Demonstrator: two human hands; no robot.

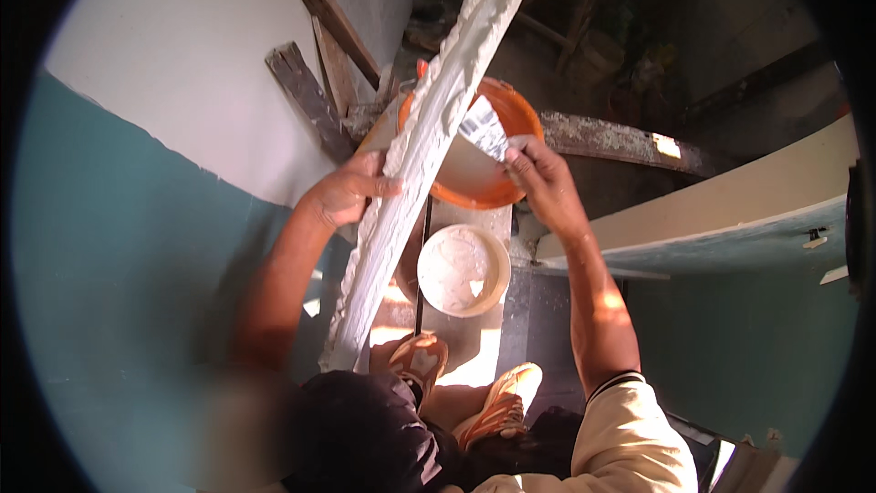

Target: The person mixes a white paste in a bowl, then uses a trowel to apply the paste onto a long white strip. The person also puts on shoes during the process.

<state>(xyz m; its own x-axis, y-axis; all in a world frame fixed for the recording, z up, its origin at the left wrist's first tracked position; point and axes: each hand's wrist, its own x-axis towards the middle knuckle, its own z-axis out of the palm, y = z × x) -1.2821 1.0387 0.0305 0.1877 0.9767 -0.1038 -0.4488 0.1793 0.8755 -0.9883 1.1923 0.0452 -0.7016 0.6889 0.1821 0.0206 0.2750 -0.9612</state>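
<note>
My left hand (345, 190) grips the side of a long white plaster moulding strip (429, 141) that runs tilted from near my knees up toward the top of the view. My right hand (545, 181) holds a wide metal putty knife (484, 129), its blade laid against the strip's right edge. Under the knife sits an orange bucket (511, 105) with pale plaster in it. Just below that stands a smaller white bucket (464, 270) of plaster.
A wall painted teal below and white above (155, 173) curves along the left. Wooden planks (315, 96) lean behind the buckets. A pale ledge (730, 205) crosses the right side. My feet in orange shoes (493, 406) rest on a narrow platform in sunlight.
</note>
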